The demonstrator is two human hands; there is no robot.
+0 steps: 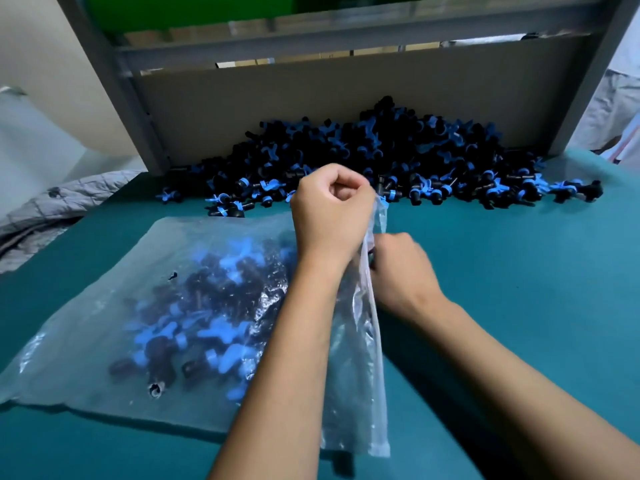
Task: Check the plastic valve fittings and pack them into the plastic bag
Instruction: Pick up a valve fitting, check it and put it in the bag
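Two hands at the bag mouth. Left hand (332,206) is fisted, pinching the upper rim of the clear plastic bag (114,306) and lifting it off the teal table (519,306). Right hand (401,268) is at the opening just below, fingers curled inward and hidden behind the film; something dark shows at its fingertips, likely a fitting, but I can't tell for sure what it has hold of.

Bag lies toward the table's left side, mouth facing right, already holding a fair batch of black-and-blue valve fittings (207,327) spread loosely inside. Big loose pile of fittings (398,157) sits along the far edge against the grey board (277,95), so I'd judge packing is early to mid-way.

Step in hand looks like feeding a fitting through the mouth. To do it well:
- keep the left pinch high so the mouth gapes, not folds
- push the part well past the rim before letting go, else it slides back out
- let it drop toward the bag's closed left end, not stack at the opening
- watch the blue handles snagging the thin film

Quilted grey cloth (69,199) lies off the left edge.
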